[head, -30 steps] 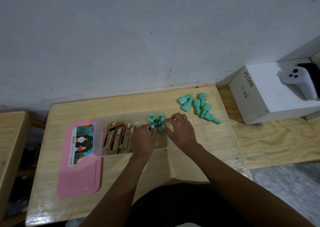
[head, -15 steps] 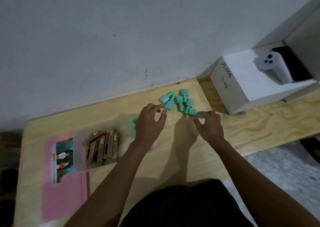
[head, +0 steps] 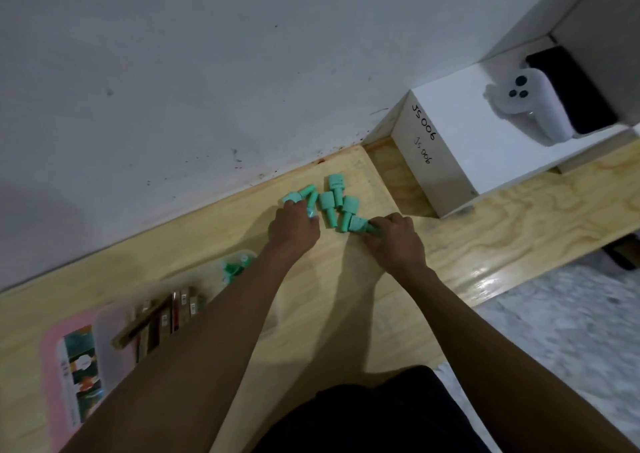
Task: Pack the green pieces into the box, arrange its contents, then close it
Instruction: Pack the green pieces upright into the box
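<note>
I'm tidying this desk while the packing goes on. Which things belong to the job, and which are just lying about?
Job: loose green pieces, clear box, pink lid, left hand, right hand.
Lying about: white carton marked JS006, white controller on it.

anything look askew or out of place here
One brown piece in the clear box lies slanted across its neighbours, which stand in a row. The green pieces on the table are simply unpacked.

Box [head: 107, 333] blurry, pt. hidden.
</note>
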`<state>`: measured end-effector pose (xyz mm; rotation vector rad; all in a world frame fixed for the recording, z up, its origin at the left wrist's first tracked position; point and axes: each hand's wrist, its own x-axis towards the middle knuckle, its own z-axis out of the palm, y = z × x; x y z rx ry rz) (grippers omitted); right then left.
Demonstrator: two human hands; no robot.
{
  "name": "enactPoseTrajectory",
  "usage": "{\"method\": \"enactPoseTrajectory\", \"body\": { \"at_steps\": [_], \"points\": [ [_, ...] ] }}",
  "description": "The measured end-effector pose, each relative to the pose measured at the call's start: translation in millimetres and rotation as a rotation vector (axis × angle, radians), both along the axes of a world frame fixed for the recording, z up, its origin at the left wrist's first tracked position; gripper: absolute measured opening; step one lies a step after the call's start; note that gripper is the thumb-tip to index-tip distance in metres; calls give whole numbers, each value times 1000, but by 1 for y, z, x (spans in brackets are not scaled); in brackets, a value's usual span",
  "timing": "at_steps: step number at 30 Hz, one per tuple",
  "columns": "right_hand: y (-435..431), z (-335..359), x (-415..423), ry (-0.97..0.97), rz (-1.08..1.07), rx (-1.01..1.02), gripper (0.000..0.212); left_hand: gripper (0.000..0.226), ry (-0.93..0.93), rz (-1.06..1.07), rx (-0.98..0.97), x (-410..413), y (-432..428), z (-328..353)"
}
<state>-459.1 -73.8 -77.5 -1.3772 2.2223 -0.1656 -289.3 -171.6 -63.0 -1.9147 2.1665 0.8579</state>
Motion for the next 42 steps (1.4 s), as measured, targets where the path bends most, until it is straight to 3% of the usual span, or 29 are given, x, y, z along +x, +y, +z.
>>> {"method": "enactPoseTrajectory", "body": {
  "at_steps": [7,13,19,22,26,29,34,42],
  "points": [
    [3,4,1,-39,-8,-5,34,42,31,52,-24,-1,-4,-11],
    [12,7,4,-308,-230,-69,31,40,221,176,33,16,-5,1],
    [23,35,29,-468,-252,-279,27,24,734,412,177,40,20,40],
    [26,51,47,-561,-239,-345,28,25,907,508,226,58,40,59],
    [30,66,71,-626,-172,-359,26,6,1130,715,275,87,65,77],
    [34,76,91,-653,-97,-362,26,9,1213,824,259,109,83,86],
    [38,82,121,-579,96,-348,32,16,1131,805,98,144,108,87],
    [37,78,156,-464,338,-309,42,24,672,543,-207,176,135,53]
  ]
}}
